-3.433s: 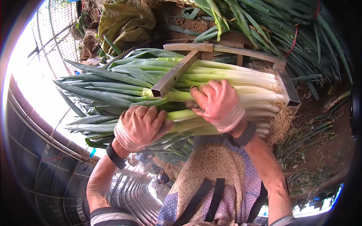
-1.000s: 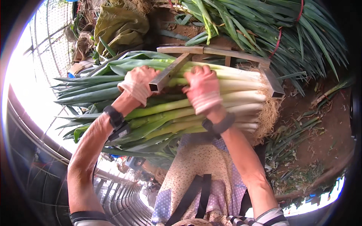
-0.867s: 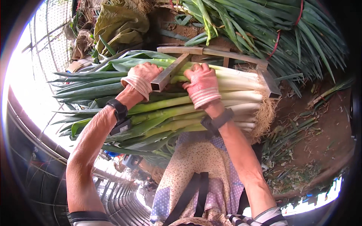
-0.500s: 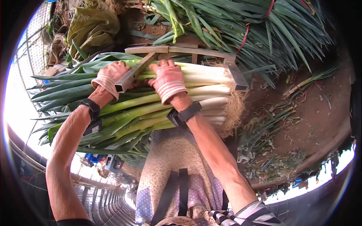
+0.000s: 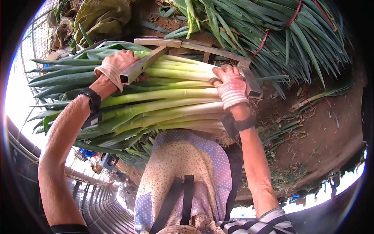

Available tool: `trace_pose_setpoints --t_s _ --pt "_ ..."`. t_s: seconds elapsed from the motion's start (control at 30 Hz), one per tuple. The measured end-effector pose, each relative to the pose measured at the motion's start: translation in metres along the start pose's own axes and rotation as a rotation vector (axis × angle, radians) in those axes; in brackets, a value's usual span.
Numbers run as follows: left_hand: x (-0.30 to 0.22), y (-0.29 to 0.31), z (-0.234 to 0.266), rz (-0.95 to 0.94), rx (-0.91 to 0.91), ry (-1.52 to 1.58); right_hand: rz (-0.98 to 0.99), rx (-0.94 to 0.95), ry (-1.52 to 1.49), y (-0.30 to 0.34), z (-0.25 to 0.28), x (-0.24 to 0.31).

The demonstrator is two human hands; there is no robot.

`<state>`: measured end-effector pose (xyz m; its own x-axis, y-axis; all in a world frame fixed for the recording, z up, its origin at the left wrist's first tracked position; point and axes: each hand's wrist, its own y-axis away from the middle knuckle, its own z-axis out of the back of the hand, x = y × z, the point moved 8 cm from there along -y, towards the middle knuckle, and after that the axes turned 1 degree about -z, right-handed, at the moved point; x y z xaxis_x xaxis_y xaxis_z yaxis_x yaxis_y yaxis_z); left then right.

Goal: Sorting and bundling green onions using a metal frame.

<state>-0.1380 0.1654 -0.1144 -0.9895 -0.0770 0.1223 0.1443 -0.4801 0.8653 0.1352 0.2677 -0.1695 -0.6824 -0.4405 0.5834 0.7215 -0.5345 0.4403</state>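
Note:
A thick pile of large green onions (image 5: 171,95) lies across in front of me, green leaves to the left, white stalks and roots to the right. A metal frame (image 5: 142,65) stands around its far side, with one bar across the leaf side and another at the root end. My left hand (image 5: 119,67), in a striped glove, is curled over the far onions by the leaf-side bar; that bar partly hides it. Beside the root-end bar, my right hand (image 5: 231,86), gloved too, bends its fingers over the white stalks. The roots are mostly hidden by this hand and arm.
More green onions (image 5: 265,35), tied with red bands, are heaped at the far right. Loose onion leaves and scraps (image 5: 286,136) litter the brown ground (image 5: 331,121). A yellowish sack (image 5: 102,21) lies at the far left. My patterned apron (image 5: 183,156) touches the pile's near side.
My right hand has slid right along the stalks, from beside the leaf-side bar to the root end. The left hand has stayed by its bar. The view has shifted slightly.

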Motion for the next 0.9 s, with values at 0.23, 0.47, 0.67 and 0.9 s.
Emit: trace_pose_setpoints --t_s 0.23,0.47,0.67,0.9 --pt "-0.002 0.006 0.005 -0.003 0.072 0.009 0.02 0.052 0.079 0.002 -0.009 0.005" --pt "-0.001 0.001 -0.002 -0.05 0.046 -0.003 -0.066 0.145 0.151 -0.005 -0.016 0.0" --pt "-0.004 0.003 0.008 -0.014 0.143 0.064 -0.059 0.006 -0.097 0.003 -0.008 -0.014" --pt "-0.001 -0.002 -0.001 -0.051 0.038 0.062 0.185 0.005 -0.018 0.051 0.011 0.04"
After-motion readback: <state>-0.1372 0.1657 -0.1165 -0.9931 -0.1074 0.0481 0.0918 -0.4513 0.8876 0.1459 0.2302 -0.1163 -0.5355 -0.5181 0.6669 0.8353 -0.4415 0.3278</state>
